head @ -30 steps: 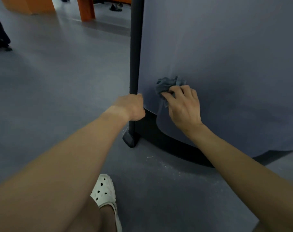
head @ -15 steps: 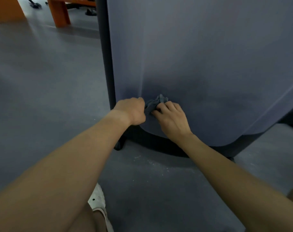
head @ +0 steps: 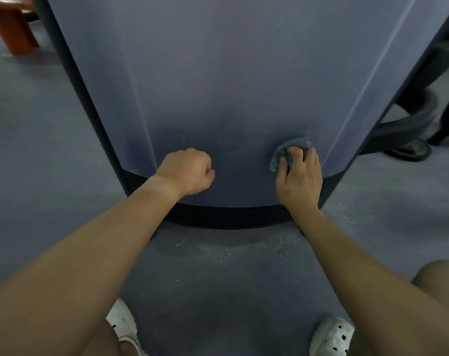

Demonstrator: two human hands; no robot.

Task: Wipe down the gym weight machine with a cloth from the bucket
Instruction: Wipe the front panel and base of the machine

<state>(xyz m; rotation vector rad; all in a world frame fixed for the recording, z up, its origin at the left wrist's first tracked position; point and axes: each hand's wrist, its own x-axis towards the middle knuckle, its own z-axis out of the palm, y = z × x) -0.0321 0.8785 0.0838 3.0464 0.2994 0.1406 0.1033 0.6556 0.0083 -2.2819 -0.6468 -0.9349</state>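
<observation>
Grey-blue cloth, bunched: lying against the lower right of the weight machine panel, a little above its dark base band and near the panel's right crease.

Right hand: gripping the cloth, fingers curling over and into the wad, pressing it to the panel. Folds are poking out above and to the left of the knuckles.

Left hand: clenching into a fist, fingers folded tight into the palm, holding nothing. It is hovering in front of the panel's lower middle, well apart from the cloth. Whether the knuckles are touching the surface cannot be told.

Panel: matte slate-blue, rising upright and filling the top of the view, with dark edging running down its left side.

Black curved frame tube: sitting low at the right of the machine.

Grey floor: showing pale dusty specks just in front of the base band.

White perforated clogs, left and right: standing at the bottom edge, one under each forearm.

Orange bench leg: standing at far upper left.
</observation>
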